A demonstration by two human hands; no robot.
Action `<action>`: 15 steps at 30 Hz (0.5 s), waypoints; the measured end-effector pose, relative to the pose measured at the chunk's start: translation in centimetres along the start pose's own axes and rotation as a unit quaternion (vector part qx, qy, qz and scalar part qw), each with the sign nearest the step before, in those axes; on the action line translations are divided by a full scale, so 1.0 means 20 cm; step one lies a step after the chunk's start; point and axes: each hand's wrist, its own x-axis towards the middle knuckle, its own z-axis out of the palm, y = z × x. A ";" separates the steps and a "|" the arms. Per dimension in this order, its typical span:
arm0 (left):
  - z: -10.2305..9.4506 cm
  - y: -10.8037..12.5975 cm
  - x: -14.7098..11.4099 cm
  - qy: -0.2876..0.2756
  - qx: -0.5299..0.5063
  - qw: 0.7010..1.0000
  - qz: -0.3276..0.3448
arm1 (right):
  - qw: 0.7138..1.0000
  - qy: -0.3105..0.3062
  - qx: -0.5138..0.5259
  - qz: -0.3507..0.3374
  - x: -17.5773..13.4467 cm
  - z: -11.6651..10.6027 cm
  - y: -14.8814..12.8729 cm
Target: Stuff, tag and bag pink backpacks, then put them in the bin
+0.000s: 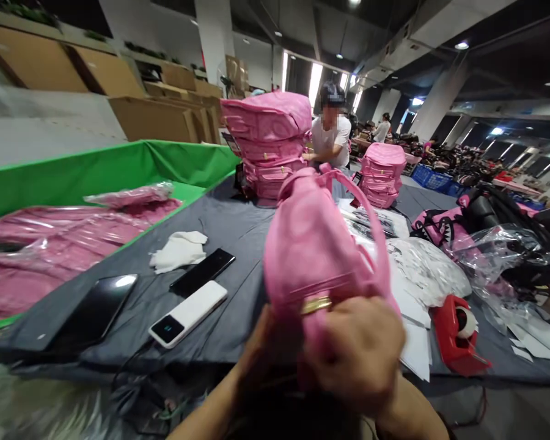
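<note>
A pink backpack [311, 244] with a looped strap and a gold-coloured metal buckle is in front of me at the table's near edge. My right hand [360, 351] is closed round a pink strap just below the buckle, somewhat blurred. At the bag's lower left side, my left hand [261, 342] grips it, with its fingers partly hidden behind the pink fabric. White paper sheets [415, 351] lie to the right of the bag. On the left are a white power bank [189, 315] with a lit display and a black phone [202, 272].
Pink backpacks stand in a tall stack [270, 146] and a smaller stack [382, 174]. A red tape dispenser [458, 336] sits right, beside clear plastic bags [504, 250]. Left are a dark tablet [94, 311] and a green-walled bin [178, 156]. A person [332, 131] stands across the table.
</note>
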 end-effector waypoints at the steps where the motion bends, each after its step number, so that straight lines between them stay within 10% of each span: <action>1: -0.02 0.06 0.00 0.050 -0.033 0.998 0.007 | 0.996 -0.057 -0.001 -0.064 -0.02 0.07 -0.07; 8: -0.16 0.19 -0.05 0.240 -0.044 0.958 -0.149 | 0.903 -0.316 0.114 -0.269 -0.51 0.52 -0.33; 12: -0.17 0.15 0.00 0.278 -0.014 0.955 -0.102 | 0.936 -0.190 0.265 -0.130 -0.51 0.36 -0.14; 15: -0.19 0.15 0.08 0.297 0.044 0.950 -0.082 | 0.970 -0.086 0.206 0.100 -0.53 0.16 0.11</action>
